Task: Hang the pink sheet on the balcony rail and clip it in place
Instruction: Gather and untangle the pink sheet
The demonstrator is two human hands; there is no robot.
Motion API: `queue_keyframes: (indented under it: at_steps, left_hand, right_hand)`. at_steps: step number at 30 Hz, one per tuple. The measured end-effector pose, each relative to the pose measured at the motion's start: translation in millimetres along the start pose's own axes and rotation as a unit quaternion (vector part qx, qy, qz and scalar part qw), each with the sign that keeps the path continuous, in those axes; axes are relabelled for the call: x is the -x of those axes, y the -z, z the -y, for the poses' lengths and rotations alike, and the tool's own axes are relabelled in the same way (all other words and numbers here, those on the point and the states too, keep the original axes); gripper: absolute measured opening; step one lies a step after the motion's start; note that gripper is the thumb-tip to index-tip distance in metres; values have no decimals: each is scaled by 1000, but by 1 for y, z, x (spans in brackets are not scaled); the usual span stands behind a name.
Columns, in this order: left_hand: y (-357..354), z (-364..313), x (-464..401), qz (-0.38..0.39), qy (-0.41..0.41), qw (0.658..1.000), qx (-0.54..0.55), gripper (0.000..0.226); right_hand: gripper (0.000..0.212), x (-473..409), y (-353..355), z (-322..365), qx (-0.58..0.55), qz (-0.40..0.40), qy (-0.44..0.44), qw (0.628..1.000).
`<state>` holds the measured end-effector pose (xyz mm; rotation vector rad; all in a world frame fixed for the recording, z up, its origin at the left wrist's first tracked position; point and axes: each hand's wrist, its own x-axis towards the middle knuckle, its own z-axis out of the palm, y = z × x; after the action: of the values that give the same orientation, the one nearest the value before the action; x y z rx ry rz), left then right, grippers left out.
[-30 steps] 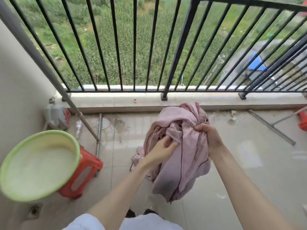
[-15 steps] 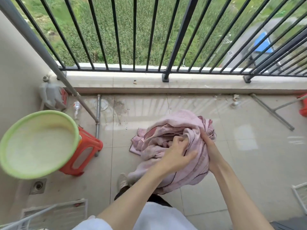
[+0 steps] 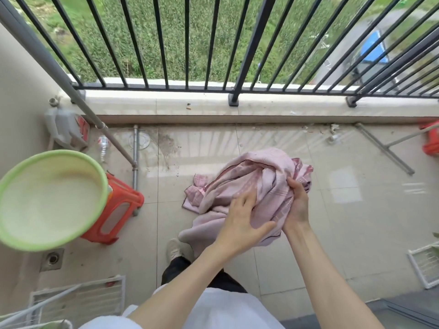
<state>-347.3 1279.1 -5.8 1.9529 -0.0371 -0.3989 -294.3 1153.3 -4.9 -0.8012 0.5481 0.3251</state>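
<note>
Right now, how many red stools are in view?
2: one red stool under the green basin on the left, another cut off at the right edge.

Railing [image 3: 240, 43] top rail was cut off by the upper edge. Sheet [image 3: 247, 184] bunched up — its full extent hidden in folds, right hand [image 3: 297, 205] fingertips buried in it. Basin [image 3: 45, 200] clipped at left edge; clips — none discernible.

1 pink sheet [image 3: 251, 184], 1 green basin [image 3: 31, 243], 2 orange stools [image 3: 123, 205], 2 hands [image 3: 242, 219].
</note>
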Motion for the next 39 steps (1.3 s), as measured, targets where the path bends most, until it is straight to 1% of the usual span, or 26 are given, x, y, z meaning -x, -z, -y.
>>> queue_keyframes:
  at_steps: [3, 4, 7, 9, 10, 11, 12, 14, 15, 16, 17, 18, 19, 20, 22, 24, 27, 30, 32, 34, 36, 39]
  left_hand:
    - [3, 0, -5, -51, 30, 998, 31, 99]
    - [4, 1, -8, -60, 38, 997, 32, 104]
    - [11, 15, -9, -50, 60, 996, 50, 120]
    - [18, 23, -7, -44, 87, 993, 72, 126]
    - [22, 25, -7, -48, 95, 991, 83, 124]
    - [26, 26, -7, -49, 97, 989, 103, 117]
    - [30, 27, -9, -52, 91, 986, 129, 103]
    - [40, 32, -11, -52, 70, 985, 147, 63]
    - [46, 37, -11, -42, 66, 985, 153, 55]
    - [53, 38, -11, -22, 63, 984, 164, 54]
    - [59, 41, -10, 2, 65, 983, 175, 57]
    - [65, 40, -9, 20, 69, 978, 196, 61]
    - [70, 37, -7, 22, 79, 973, 216, 61]
    - [72, 33, -6, 5, 92, 965, 244, 56]
    - [74, 24, -6, -59, 124, 960, 243, 44]
    - [75, 25, -11, -112, 128, 971, 169, 41]
    - [82, 28, -22, -140, 111, 980, 92, 11]
    - [92, 30, -29, -175, 118, 973, 95, 24]
    - [100, 31, -31, -208, 134, 963, 110, 23]
    - [109, 34, -32, -237, 139, 954, 123, 22]
    - [119, 33, -34, -260, 125, 946, 149, 23]
    - [133, 17, -40, -270, 81, 940, 193, 24]
  right_hand:
    - [45, 1, -16, -2, 1, 25, -10, 1000]
    - [53, 2, -21, -3, -3, 31, -17, 999]
    - [80, -1, -30, -1, 20, 43, -44, 998]
    - [90, 1, -38, 0, 49, 75, -83, 992]
    - [90, 2, -41, -1, 66, 97, -104, 988]
    - [88, 3, -43, -4, 90, 112, -119, 982]
    - [84, 4, -47, -5, 118, 119, -130, 977]
    - [67, 3, -52, -8, 175, 117, -147, 966]
    - [56, 2, -53, -9, 207, 116, -143, 961]
    - [45, -1, -54, -11, 238, 114, -132, 956]
    - [35, -3, -53, -14, 265, 108, -115, 951]
    - [27, -4, -53, -17, 284, 104, -103, 948]
    - [24, -4, -51, -21, 292, 100, -98, 946]
    - [22, -4, -49, -24, 297, 95, -98, 945]
    - [17, -4, -46, -28, 315, 79, -100, 941]
    - [14, -4, -45, -27, 320, 66, -96, 940]
    - [12, -6, -45, -21, 310, 32, -69, 948]
    - [11, -9, -49, -12, 330, 3, -35, 943]
    - [7, -12, -49, -7, 317, -23, -11, 948]
    - [15, -14, -48, 1, 277, -43, 9, 960]
    - [22, -15, -48, 9, 228, -52, 20, 972]
    - [25, -14, -53, 23, 192, -43, 34, 980]
